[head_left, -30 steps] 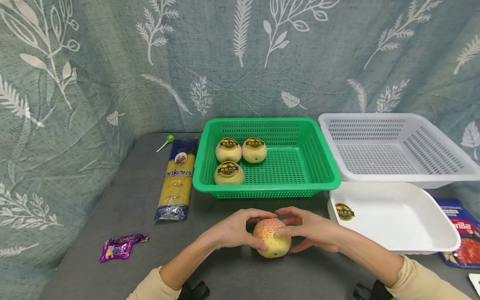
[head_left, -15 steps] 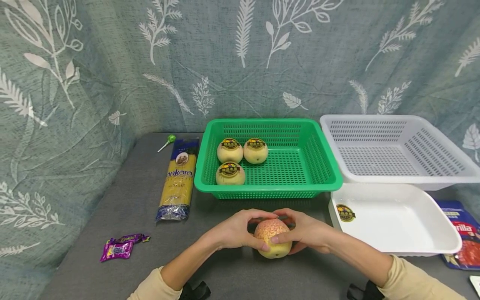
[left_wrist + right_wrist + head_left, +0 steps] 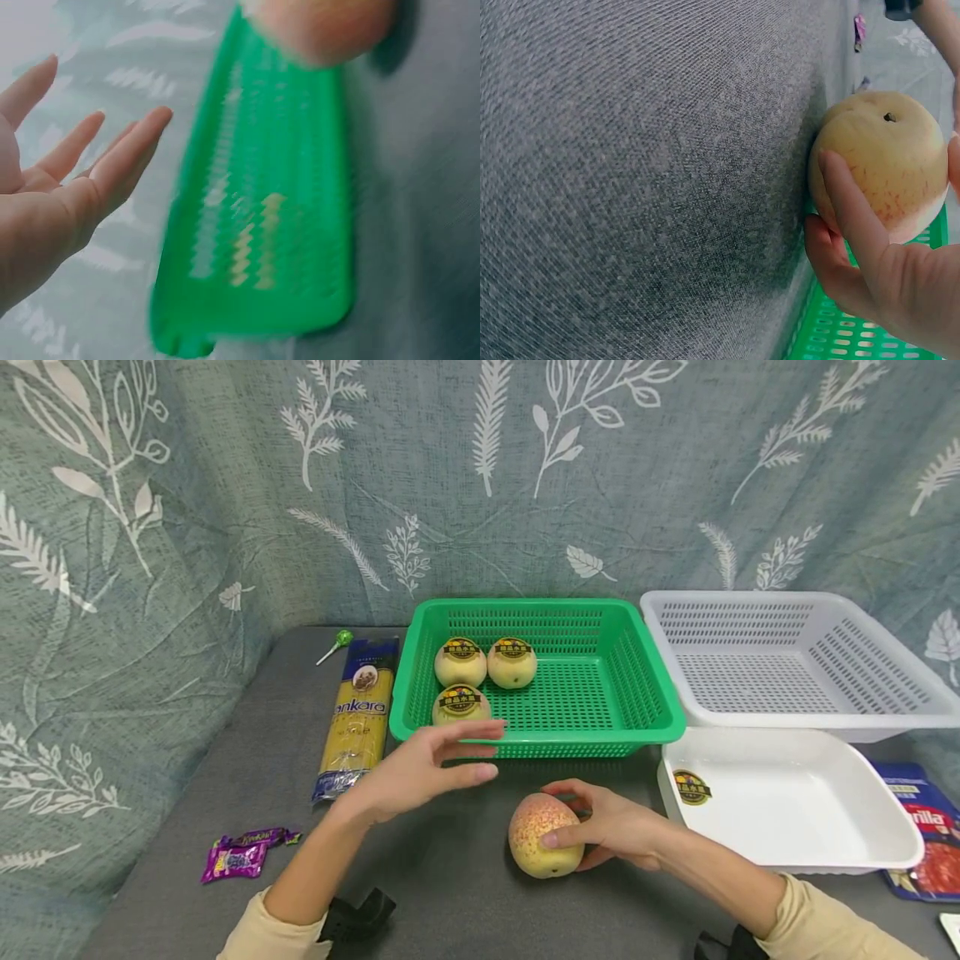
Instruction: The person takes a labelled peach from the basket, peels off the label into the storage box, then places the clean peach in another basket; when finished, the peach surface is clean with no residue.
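A yellow-and-red peach [image 3: 542,835] rests on the grey table in front of the green basket. My right hand [image 3: 617,827] holds it from the right, thumb on its near side. In the right wrist view the fingers [image 3: 855,214] curve against the peach [image 3: 885,165]. Fingers extended, my left hand [image 3: 416,768] hovers near the basket's front left, apart from the peach and holding nothing. The left wrist view shows that hand [image 3: 75,184] spread, with the blurred green basket [image 3: 300,150] beyond. Three peaches [image 3: 512,670] bearing round black-and-gold stickers sit in the basket's left half.
Behind the peach stands the green basket [image 3: 540,735]. A white basket [image 3: 780,718] and a white tray [image 3: 795,802] with a sticker [image 3: 691,787] are at right, beside a blue-red pouch [image 3: 933,835]. Left are a spaghetti pack [image 3: 356,718], lollipop [image 3: 342,637] and purple candies [image 3: 238,860].
My left hand has let go of the peach and moved left and away toward the basket. The right hand has closed more fully round the peach, which stays nearly in place.
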A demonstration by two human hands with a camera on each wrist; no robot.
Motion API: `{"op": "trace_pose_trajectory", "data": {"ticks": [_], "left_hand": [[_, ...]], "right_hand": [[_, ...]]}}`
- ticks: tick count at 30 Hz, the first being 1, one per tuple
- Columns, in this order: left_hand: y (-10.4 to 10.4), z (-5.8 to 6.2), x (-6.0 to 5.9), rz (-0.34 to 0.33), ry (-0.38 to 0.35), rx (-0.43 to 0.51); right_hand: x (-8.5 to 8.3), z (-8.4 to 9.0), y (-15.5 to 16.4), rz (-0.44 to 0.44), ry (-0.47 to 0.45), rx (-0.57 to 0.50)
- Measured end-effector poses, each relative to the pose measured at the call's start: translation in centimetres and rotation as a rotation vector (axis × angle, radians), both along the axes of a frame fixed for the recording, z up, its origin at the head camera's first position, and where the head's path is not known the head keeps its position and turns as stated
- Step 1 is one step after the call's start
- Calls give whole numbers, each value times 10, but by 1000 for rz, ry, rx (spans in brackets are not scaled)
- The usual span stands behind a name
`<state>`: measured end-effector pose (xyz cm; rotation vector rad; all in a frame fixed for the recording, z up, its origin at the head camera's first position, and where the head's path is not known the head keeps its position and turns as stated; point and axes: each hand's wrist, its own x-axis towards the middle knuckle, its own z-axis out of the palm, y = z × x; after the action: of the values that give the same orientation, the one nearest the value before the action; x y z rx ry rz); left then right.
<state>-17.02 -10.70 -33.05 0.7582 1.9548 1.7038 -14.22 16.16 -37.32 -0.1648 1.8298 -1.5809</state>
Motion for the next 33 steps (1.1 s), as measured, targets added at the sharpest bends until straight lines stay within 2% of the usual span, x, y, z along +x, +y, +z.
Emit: {"op": "trace_pose_trajectory", "data": {"ticks": [4, 7, 14, 17, 20, 24, 27, 33], "left_hand": [[-24, 13, -7, 128, 7, 106], [-41, 16, -15, 251, 29, 98], [-61, 5, -31, 525, 68, -23], [-64, -1, -36, 603, 62, -40], [-67, -8, -40, 610, 24, -39], [-66, -18, -45, 507, -78, -33], [-60, -23, -47, 446, -128, -20], [-51, -26, -48, 439, -147, -10]], "right_hand": [[1, -1, 0, -6, -2, -12], [1, -1, 0, -8, -4, -21], [1, -3, 0, -7, -6, -30], [2, -3, 0, -11, -1, -27], [2, -3, -1, -15, 1, -28], [2, -4, 0, -18, -3, -33], [2, -5, -1, -20, -6, -32], [2, -4, -1, -14, -7, -48]]}}
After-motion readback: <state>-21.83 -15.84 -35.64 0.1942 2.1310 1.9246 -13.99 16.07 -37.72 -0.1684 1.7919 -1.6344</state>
